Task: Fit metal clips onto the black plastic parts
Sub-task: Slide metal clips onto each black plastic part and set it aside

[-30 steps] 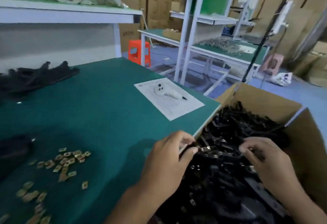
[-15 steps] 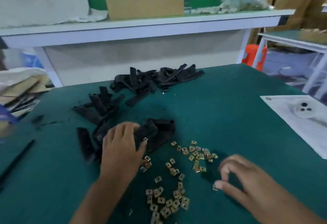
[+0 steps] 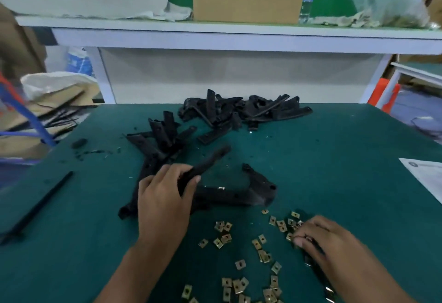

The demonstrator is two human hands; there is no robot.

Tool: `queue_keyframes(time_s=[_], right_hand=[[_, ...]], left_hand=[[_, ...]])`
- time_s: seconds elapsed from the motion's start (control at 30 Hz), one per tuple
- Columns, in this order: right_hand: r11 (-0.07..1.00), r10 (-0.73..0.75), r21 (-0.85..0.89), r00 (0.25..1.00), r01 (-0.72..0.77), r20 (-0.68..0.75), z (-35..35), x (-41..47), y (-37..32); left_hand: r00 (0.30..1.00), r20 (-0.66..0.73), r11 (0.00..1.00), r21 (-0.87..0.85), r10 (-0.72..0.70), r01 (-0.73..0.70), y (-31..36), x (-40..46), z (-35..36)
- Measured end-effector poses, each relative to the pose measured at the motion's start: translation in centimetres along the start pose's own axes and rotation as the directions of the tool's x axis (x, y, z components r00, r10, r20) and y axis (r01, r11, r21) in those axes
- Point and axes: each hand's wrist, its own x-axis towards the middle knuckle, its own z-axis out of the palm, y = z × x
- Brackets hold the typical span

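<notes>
My left hand grips a long black plastic part that points up and to the right above the green table. Another black part lies just right of that hand. My right hand is down among several small brass-coloured metal clips scattered near the front edge, and its fingertips pinch one clip at the right end of the scatter. More black parts lie in a pile behind my left hand and in a second pile at the table's far edge.
A thin black strip lies at the table's left. A white paper sheet sits at the right edge. Behind the table, a white shelf carries a cardboard box. Cardboard and a bag stand off to the left.
My view swung from the carton of black parts to the table. My left hand lifted a black part out of the near pile, and my right hand settled onto the clips.
</notes>
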Motion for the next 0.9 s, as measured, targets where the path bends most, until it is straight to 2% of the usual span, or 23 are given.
queue_keyframes(time_s=[0.07,0.17,0.27,0.4,0.47,0.53,0.63,0.77,0.8,0.9], right_hand=[[0.997,0.02,0.07,0.996,-0.014,-0.083,-0.1,0.6,0.0],[0.984,0.031,0.175,0.992,-0.009,-0.123,-0.9,1.9,-1.0],[0.978,0.001,0.209,0.999,0.007,-0.042,-1.0,3.1,-1.7],[0.981,-0.007,0.193,0.999,0.0,0.036,-0.7,3.7,-2.0],[0.984,-0.006,0.18,0.999,-0.003,0.051,-0.7,3.8,-2.0],[0.983,0.0,0.181,0.999,-0.01,0.052,-0.8,3.6,-1.8],[0.981,0.003,0.191,0.999,-0.013,0.051,-1.0,3.2,-1.5],[0.947,0.013,0.321,1.0,-0.013,0.001,-1.4,2.8,-1.6],[0.908,0.029,0.419,0.999,-0.019,-0.017,-1.5,2.9,-1.9],[0.673,0.036,0.739,0.999,-0.036,0.016,-2.0,3.3,-2.8]], left_hand=[[0.992,-0.026,0.968,-0.222,-0.123,0.114,0.4,0.0,-0.2],[0.968,-0.011,0.845,-0.492,-0.249,0.211,0.6,0.1,-0.3],[0.931,0.188,0.613,-0.709,-0.312,0.348,0.3,0.2,-0.2],[0.837,0.457,0.287,-0.794,-0.302,0.537,-0.4,0.0,0.5],[0.816,0.517,0.127,-0.819,-0.257,0.559,-0.5,0.1,0.9],[0.814,0.534,0.026,-0.832,-0.23,0.553,-0.7,0.2,1.2],[0.819,0.542,-0.041,-0.837,-0.19,0.545,-0.6,0.1,1.4],[0.809,0.566,-0.013,-0.82,-0.159,0.572,-0.1,-0.2,1.4],[0.807,0.575,-0.019,-0.816,-0.137,0.578,-0.1,-0.2,1.2],[0.778,0.628,-0.089,-0.776,-0.015,0.625,0.6,-0.3,0.7]])
